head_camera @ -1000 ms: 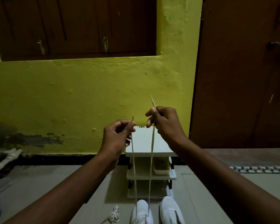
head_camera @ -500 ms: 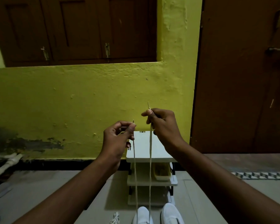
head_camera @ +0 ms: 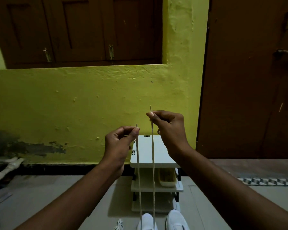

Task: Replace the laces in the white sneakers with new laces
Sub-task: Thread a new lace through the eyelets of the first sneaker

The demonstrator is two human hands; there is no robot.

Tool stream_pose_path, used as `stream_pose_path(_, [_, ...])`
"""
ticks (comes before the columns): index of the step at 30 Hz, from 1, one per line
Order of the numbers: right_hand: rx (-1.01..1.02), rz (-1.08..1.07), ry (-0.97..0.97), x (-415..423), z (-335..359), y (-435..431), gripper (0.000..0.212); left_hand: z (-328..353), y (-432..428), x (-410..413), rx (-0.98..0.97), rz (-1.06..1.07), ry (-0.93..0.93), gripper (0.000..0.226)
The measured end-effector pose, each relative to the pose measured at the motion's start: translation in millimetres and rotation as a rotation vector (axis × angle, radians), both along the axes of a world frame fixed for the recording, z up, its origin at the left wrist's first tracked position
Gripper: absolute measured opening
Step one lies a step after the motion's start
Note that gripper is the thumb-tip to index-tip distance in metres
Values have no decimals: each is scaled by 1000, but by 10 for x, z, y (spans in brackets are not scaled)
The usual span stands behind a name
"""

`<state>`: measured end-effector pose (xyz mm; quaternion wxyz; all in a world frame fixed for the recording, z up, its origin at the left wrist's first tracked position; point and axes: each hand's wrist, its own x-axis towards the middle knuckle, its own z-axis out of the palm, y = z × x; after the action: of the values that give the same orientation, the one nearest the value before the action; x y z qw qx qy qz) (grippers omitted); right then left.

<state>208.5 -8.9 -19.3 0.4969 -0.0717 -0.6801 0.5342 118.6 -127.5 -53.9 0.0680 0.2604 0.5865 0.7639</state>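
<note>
Lace [head_camera: 153,163] ends are pinched in both my hands, at the middle of the frame. My left hand [head_camera: 118,146] has thumb and forefinger closed on one end, its tip poking up just above the fingers [head_camera: 135,132]. My right hand [head_camera: 170,130] sits higher and to the right, its fingers closed on the other end the same way, with that tip also sticking up. Both strands run straight down, near each other but apart, to the left sneaker [head_camera: 145,221] at the bottom edge of the frame. The right sneaker [head_camera: 176,219] stands just beside it on the floor [head_camera: 40,196]. A loose lace [head_camera: 118,225] lies bunched on the floor left of the sneakers. Behind the strands stands a small white rack [head_camera: 156,163] against the yellow wall [head_camera: 73,105], with a tray [head_camera: 167,177] on its middle shelf. A brown door [head_camera: 249,80] fills the upper right of the frame.
</note>
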Motion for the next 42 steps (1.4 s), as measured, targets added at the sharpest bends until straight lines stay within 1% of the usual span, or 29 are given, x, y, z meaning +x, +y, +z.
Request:
stream_pose_path(6, [-47, 32, 7, 8, 23, 21, 16, -8, -14, -45, -7, -26, -24, 2])
stream_pose_path(9, [-18, 45, -52, -4, -25, 39, 14, -19, -29, -42, 7, -106, -42, 5])
stream_pose_path(12, [-2, 37, -125, -25, -186, 78, 13, -82, -32, -62, -33, -110, 1, 8])
stream_pose_path(15, [0, 25, -200, -23, -495, 121, 10, -302, -8, -147, -158, -62, 90, 10])
stream_pose_path(17, [-9, 18, -244, -18, -760, 155, 7, -529, 8, -206, -242, -54, 150, 7])
stream_pose_path(20, [-25, 2, -320, -49, -1194, 236, 10, -922, 10, -315, -399, -67, 222, 4])
stream_pose_path(22, [-8, -3, -403, -88, -1535, 288, 12, -1260, 2, -416, -541, -83, 297, 6])
stream_pose_path(24, [-2, 10, -473, -136, -1879, 332, 11, -1622, 11, -526, -654, -89, 352, 14])
stream_pose_path(28, [69, 7, -678, -194, -2551, 357, 7, -2320, 42, -623, -884, -126, 348, 10])
stream_pose_path(30, [68, -5, -783, -168, -2845, 321, 10, -2587, 61, -568, -1013, -131, 340, 9])
stream_pose_path(32, [37, -19, -865, -123, -3112, 252, 12, -2857, 103, -526, -1102, -145, 292, 8])
stream_pose_path(34, [-9, -51, -940, -75, -3333, 150, 11, -3081, 143, -488, -1132, -181, 230, 6])
stream_pose_path(35, [-32, -68, -981, -51, -3431, 95, 16, -3160, 156, -466, -1132, -205, 198, 5])
stream_pose_path(38, [-71, -89, -1086, 6, -3676, -97, 51, -3327, 216, -401, -1139, -281, 130, 10])
stream_pose_path(39, [-74, -95, -1098, 29, -3731, -162, 56, -3365, 230, -387, -1151, -269, 118, 15])
stream_pose_path(40, [-66, -103, -1110, 54, -3772, -221, 56, -3396, 238, -379, -1161, -245, 115, 19])
stream_pose_path(42, [13, -123, -1126, 107, -3842, -314, 46, -3423, 248, -372, -1213, -188, 145, 24])
